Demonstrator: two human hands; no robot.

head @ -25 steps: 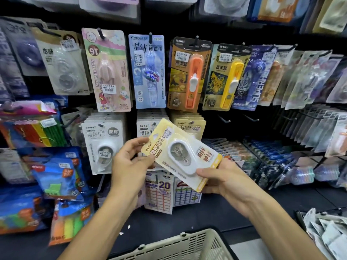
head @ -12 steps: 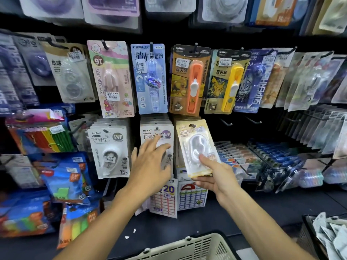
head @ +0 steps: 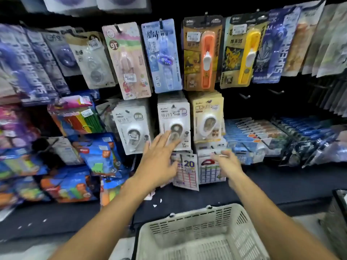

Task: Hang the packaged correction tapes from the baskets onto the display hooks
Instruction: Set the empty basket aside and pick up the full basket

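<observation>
Presently we note our left hand (head: 159, 162) spread flat, its fingertips (head: 169, 134) touching the front white correction tape pack (head: 174, 124) on the middle hook. Our right hand (head: 228, 164) hangs relaxed and holds nothing, just below the yellow correction tape pack (head: 206, 117), which hangs at the front of its stack on the next hook to the right. A third stack, white (head: 132, 128), hangs to the left: three stacks counted in this row; packs behind each front cannot be counted. Above hang one orange tool pack (head: 201, 55) and one yellow tool pack (head: 242, 53). One pale basket (head: 242, 224) sits below our forearms; its contents cannot be made out.
</observation>
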